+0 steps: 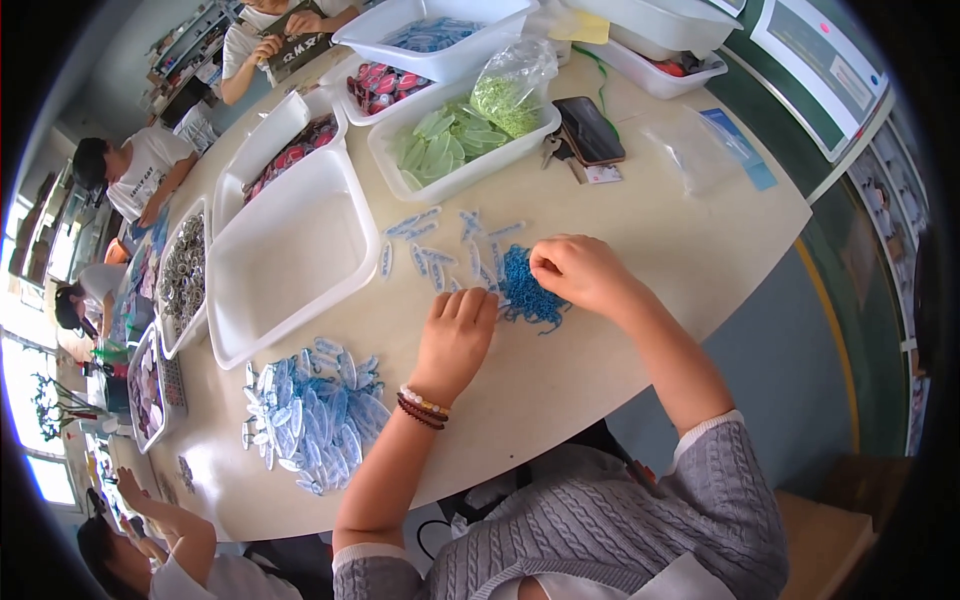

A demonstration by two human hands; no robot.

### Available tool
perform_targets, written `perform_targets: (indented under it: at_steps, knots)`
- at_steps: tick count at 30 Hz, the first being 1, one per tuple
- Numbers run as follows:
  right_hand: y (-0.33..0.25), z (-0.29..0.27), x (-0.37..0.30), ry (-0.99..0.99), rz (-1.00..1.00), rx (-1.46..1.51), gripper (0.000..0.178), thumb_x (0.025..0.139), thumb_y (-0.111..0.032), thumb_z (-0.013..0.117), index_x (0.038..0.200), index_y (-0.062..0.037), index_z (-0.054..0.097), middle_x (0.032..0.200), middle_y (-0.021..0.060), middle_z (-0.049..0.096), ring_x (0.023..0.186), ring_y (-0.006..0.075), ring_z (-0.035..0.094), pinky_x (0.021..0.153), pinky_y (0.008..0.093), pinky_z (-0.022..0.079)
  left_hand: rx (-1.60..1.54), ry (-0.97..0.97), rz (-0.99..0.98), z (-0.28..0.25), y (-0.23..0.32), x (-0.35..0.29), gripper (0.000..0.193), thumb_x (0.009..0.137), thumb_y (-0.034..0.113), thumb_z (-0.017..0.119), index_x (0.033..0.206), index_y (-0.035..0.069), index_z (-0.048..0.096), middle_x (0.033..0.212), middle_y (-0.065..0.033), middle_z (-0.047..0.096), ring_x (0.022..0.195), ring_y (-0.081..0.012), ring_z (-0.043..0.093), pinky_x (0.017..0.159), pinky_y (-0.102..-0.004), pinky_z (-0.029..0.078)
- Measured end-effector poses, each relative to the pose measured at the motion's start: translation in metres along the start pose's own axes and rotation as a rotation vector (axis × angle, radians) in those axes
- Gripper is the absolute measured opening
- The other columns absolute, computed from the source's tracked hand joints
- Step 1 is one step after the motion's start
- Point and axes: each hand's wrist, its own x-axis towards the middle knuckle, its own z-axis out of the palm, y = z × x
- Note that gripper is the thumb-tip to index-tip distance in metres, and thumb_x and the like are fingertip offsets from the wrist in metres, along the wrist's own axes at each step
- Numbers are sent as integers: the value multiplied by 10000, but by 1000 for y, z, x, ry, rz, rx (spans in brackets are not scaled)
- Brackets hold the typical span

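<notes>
At the beige desk, the right hand pinches closed fingers into a tangled pile of small blue wire loops. The left hand, at the pile's eight o'clock, rests flat with fingers extended, gripping nothing.

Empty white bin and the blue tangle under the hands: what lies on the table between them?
In the head view, loose pale-blue tags lie scattered on the table between the empty white bin and the blue tangle.

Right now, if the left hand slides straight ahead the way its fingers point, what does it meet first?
Probably the scattered pale blue leaf-shaped pieces just beyond the left hand; the blue tangle of small loops lies slightly to its right, so depth makes this uncertain.
</notes>
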Motion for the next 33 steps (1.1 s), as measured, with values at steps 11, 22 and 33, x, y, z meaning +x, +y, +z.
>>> perform_targets:
  at_steps: [11,22,33]
  knots:
    - [-33,-11,-5,-53,-111,375,68,795,-64,592,831,-10,570,789,77,613,681,161,594,602,276,473,-1516,-69,-784,-54,9,-34,280,927,55,425,1202,7,397,936,-116,626,797,-150,615,692,-274,494]
    - [-83,47,10,-387,218,1892,176,876,-251,430,793,-102,475,796,75,585,745,204,594,873,421,438,-1745,-73,-902,-52,13,-61,327,939,56,370,1264,22,380,848,-46,532,611,-67,437,552,-201,394]
    - [-83,70,9,-499,323,2203,186,890,-236,423,802,-106,523,789,83,600,697,215,616,881,425,450,-1673,-293,-952,-50,9,-71,226,931,70,407,1138,21,483,842,12,522,671,-39,401,600,-191,359]
